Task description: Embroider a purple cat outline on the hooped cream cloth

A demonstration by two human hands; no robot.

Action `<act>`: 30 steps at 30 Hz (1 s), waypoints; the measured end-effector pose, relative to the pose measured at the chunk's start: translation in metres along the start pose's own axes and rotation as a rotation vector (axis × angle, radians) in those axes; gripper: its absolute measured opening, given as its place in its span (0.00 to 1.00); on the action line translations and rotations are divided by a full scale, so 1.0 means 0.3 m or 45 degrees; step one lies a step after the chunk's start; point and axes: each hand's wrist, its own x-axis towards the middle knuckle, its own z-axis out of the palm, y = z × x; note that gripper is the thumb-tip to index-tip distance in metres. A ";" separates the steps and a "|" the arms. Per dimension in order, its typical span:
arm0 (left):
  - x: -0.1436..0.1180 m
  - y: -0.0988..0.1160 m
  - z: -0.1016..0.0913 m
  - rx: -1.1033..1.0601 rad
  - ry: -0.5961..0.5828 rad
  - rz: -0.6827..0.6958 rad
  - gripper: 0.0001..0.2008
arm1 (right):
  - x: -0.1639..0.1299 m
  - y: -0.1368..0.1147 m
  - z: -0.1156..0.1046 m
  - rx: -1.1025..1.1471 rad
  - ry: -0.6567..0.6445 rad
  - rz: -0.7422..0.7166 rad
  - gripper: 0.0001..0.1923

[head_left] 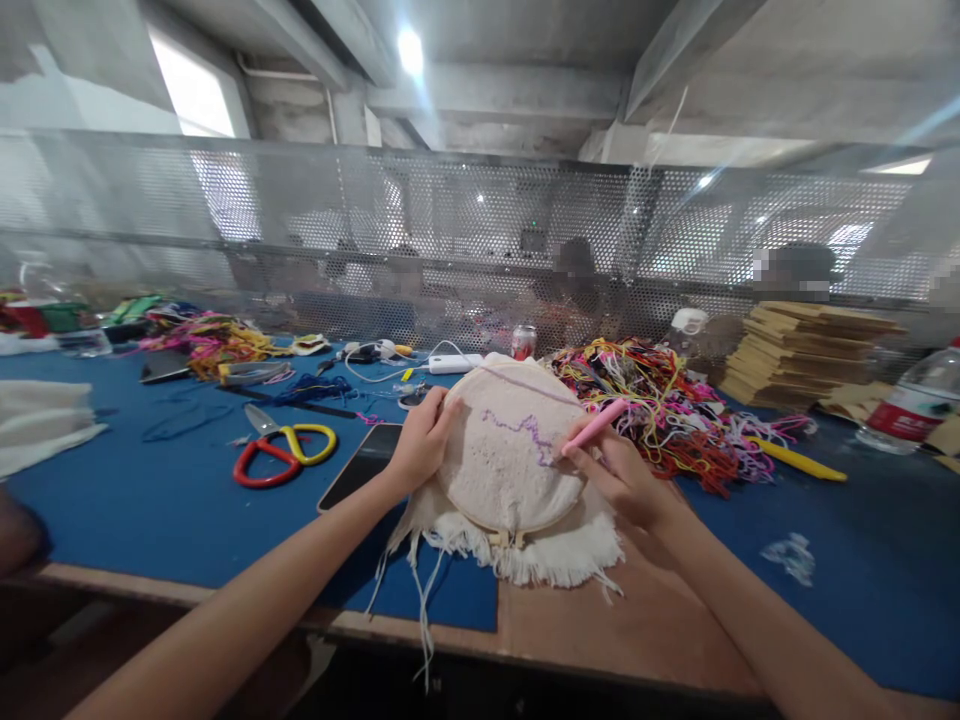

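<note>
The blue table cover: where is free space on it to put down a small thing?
The blue table cover lies bare between the red and yellow scissors and the near wooden edge. Another bare stretch lies right of the right hand, below the yellow tool. It is crowded behind the round embroidery hoop, around the tangled coloured threads.

Single view, head-worn: looks forward and slightly down from the person's seat, close over the near edge of the counter (150,500); both forearms enter from below; a perforated screen (480,230) closes the far side.
</note>
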 end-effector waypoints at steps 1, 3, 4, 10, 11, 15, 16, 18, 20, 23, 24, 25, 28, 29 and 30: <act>0.001 -0.002 0.001 -0.002 -0.002 -0.002 0.12 | -0.001 0.002 -0.001 0.001 0.008 0.005 0.05; 0.002 -0.004 0.001 -0.006 -0.009 -0.005 0.12 | -0.001 0.006 -0.001 -0.001 0.013 0.014 0.05; 0.003 -0.005 0.002 -0.010 -0.014 -0.005 0.12 | -0.001 0.007 -0.001 -0.002 0.012 0.014 0.05; 0.003 -0.003 0.000 -0.012 -0.020 -0.008 0.13 | 0.000 0.005 -0.002 -0.010 0.017 -0.024 0.07; 0.003 -0.003 0.000 -0.010 -0.021 -0.010 0.13 | 0.000 0.005 -0.002 -0.014 0.022 -0.028 0.07; 0.003 -0.003 -0.001 0.001 -0.026 -0.012 0.12 | -0.001 0.005 -0.002 -0.013 0.031 -0.039 0.07; 0.004 -0.003 -0.001 0.001 -0.027 -0.009 0.12 | -0.002 0.006 -0.001 -0.009 0.033 -0.042 0.07; 0.004 -0.004 -0.001 -0.001 -0.023 0.002 0.12 | -0.003 0.008 0.002 -0.001 0.045 -0.049 0.06; 0.006 -0.006 0.000 -0.005 -0.015 0.014 0.12 | -0.003 0.011 0.005 -0.006 0.066 -0.038 0.06; 0.008 -0.010 0.003 -0.006 -0.011 0.016 0.12 | 0.001 0.011 0.009 -0.018 0.080 0.017 0.06; 0.009 -0.011 0.004 -0.007 -0.012 0.015 0.12 | 0.003 0.011 0.010 -0.006 0.080 0.034 0.06; 0.010 -0.012 0.006 -0.009 -0.014 0.014 0.12 | 0.005 0.010 0.011 0.016 0.080 0.046 0.07; 0.012 -0.013 0.008 -0.014 -0.025 0.018 0.12 | 0.011 0.009 0.015 0.094 0.085 0.060 0.07; 0.012 -0.013 0.009 -0.015 -0.029 0.020 0.12 | 0.012 0.009 0.016 0.117 0.089 0.060 0.07; 0.012 -0.013 0.009 -0.018 -0.032 0.020 0.12 | 0.013 0.009 0.017 0.137 0.097 0.059 0.07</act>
